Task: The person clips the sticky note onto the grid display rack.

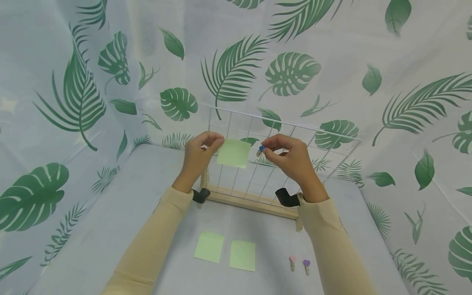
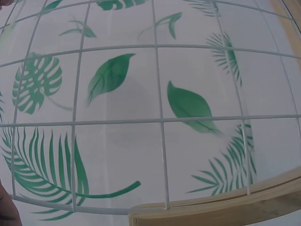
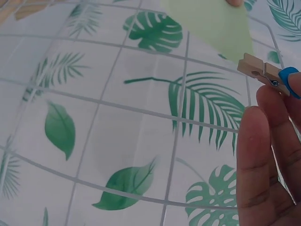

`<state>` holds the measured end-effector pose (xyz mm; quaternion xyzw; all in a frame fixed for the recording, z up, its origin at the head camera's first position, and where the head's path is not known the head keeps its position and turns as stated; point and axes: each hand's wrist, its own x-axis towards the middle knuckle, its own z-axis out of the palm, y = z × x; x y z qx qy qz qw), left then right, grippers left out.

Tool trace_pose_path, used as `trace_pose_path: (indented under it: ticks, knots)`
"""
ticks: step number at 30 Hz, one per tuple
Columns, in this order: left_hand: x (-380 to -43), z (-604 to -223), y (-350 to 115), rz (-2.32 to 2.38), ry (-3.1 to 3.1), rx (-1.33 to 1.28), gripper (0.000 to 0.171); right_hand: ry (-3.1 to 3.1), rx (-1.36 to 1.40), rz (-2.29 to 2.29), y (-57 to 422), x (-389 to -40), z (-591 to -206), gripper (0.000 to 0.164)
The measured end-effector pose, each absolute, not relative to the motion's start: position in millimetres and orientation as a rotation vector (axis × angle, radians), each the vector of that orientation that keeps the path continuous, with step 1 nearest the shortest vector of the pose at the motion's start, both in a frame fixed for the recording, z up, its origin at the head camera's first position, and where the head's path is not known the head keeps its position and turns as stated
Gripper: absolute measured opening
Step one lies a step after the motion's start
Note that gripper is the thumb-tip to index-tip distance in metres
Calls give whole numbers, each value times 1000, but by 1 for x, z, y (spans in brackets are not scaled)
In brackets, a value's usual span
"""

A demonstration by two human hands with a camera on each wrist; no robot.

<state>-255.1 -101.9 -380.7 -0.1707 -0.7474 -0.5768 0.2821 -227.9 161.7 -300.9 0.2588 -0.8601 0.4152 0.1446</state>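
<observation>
Pale green, the note (image 1: 233, 153) hung before the wire grid (image 2: 161, 120) near the far edge of the surface (image 1: 273, 250), its upper left corner pinched by the left hand (image 1: 197, 157); the right hand (image 1: 293, 159) had its grip on a blue-topped clothespin (image 3: 253, 64) beside it. Held by one corner, the note could have buckled under the clothespin; a slack pinch might have dropped either. No brand, label or writing was legible.

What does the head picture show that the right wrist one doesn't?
Only the head view: two loose green notes, a pink-heart peg, a purple-heart peg and both sleeves. Only the right wrist view: the metal spring of the blue-topped peg. Both: that peg in the right hand, the held green note, the wire grid and the leafy backdrop.
</observation>
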Motion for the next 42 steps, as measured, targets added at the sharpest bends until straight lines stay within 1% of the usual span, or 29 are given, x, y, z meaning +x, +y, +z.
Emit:
trace_pose_path:
  ticks: [12,23,33,42]
  knots:
    - [-262,-373,-97,-1553,-1975,-480,17,-2465,726,1218,155,-231,-290,11]
    - [-264,-368,-94,-1578,-1975,-441,18,-2452,737,1236,145,-231,-285,11]
    - [-264,-361,-93,-1592,-1971,-418,17,-2416,709,1188,137,-235,-283,10]
    - [-263,-358,-92,-1595,-1989,-397,18,-2358,753,1108,129,-240,-280,9]
